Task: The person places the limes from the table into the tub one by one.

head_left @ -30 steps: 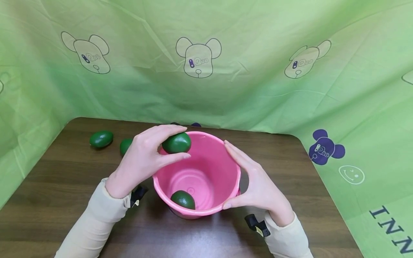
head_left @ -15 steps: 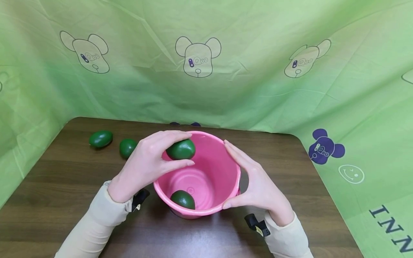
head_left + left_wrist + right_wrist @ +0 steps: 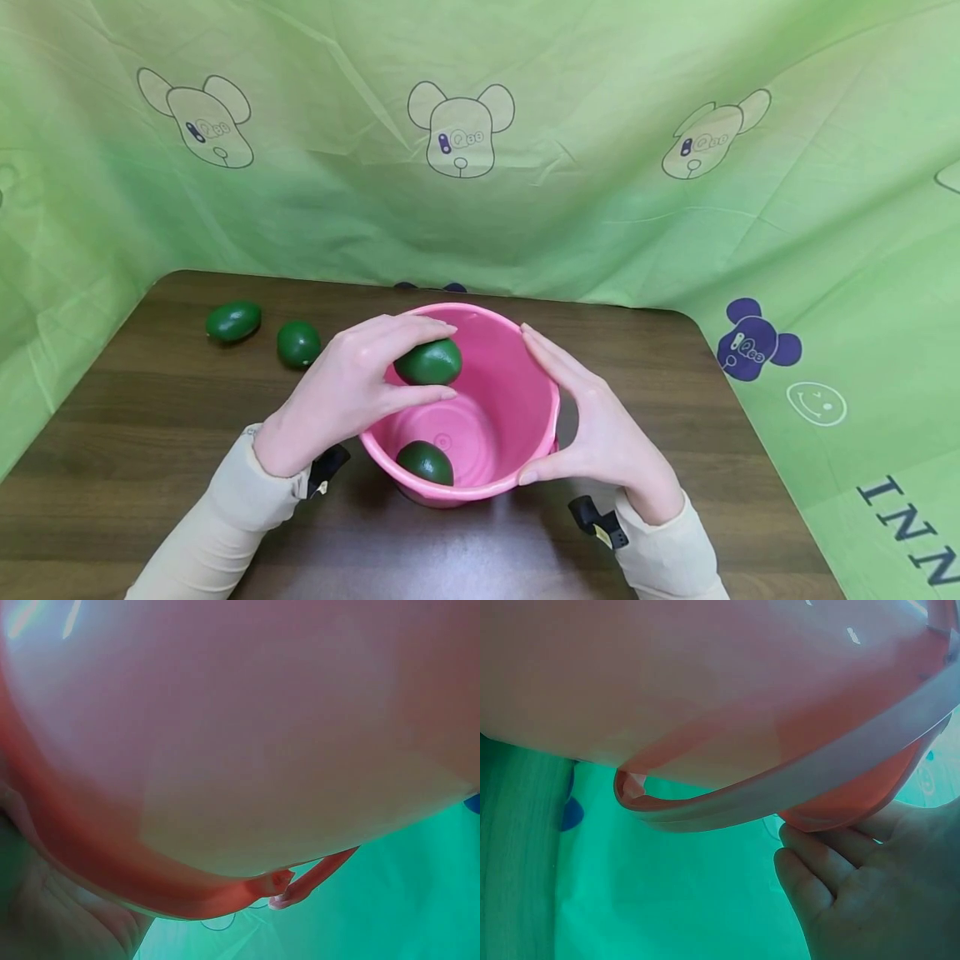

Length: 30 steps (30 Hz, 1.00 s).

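Note:
In the head view my left hand point(image 3: 337, 387) holds a shiny dark green avocado point(image 3: 429, 362) between thumb and fingers, over the left part of the pink bucket point(image 3: 513, 400). A second avocado point(image 3: 425, 462) lies inside, against the near wall. My right hand point(image 3: 600, 425) holds the bucket's right side, thumb and fingers spread along the rim. The right wrist view shows fingers point(image 3: 810, 862) touching the rim from outside, beside the bucket's handle point(image 3: 780, 787). Mostly the bucket's wall point(image 3: 262, 735) fills the left wrist view; the held avocado is hidden there.
Two more avocados, one at the far left point(image 3: 234, 321) and one nearer the bucket point(image 3: 298, 344), lie on the brown wooden table point(image 3: 135, 467). A green printed cloth point(image 3: 570, 208) hangs behind the table and along its sides.
My left hand, still gripping the avocado, has moved slightly right and toward me, further over the bucket's opening. The right hand and the bucket have stayed in place.

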Tool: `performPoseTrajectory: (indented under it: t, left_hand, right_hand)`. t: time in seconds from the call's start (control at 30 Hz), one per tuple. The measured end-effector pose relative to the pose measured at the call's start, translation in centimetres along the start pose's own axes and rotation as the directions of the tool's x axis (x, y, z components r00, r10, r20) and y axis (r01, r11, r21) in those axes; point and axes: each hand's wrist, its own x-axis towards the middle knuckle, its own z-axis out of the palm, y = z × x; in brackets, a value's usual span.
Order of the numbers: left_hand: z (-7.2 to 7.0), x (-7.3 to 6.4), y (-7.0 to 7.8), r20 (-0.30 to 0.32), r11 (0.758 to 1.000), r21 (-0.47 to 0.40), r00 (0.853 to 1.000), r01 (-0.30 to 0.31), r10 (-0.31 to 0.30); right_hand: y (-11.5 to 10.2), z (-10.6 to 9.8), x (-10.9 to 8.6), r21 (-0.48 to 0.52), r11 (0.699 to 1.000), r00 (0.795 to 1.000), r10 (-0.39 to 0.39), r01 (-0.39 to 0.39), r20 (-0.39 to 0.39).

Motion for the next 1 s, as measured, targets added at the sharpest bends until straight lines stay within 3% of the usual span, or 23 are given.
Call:
performPoseTrajectory:
  t: [0.3, 0.67, 1.0]
  left_hand:
    - [0.07, 0.30, -0.13, 0.057, 1.000, -0.011, 0.998, -0.001, 0.002]
    - [0.04, 0.19, -0.32, 0.161, 0.989, -0.094, 0.982, 0.116, -0.100]
    - [0.19, 0.14, -0.51, 0.192, 0.980, -0.089, 0.969, 0.177, -0.157]
  right_hand:
    - [-0.10, -0.08, 0.12, -0.003, 1.000, 1.000, -0.005, 0.005, -0.001]
    - [-0.03, -0.09, 0.11, 0.006, 1.000, 1.000, 0.002, -0.002, 0.003]
    - [-0.02, -0.07, 0.08, 0.014, 1.000, 1.000, 0.010, -0.010, 0.007]
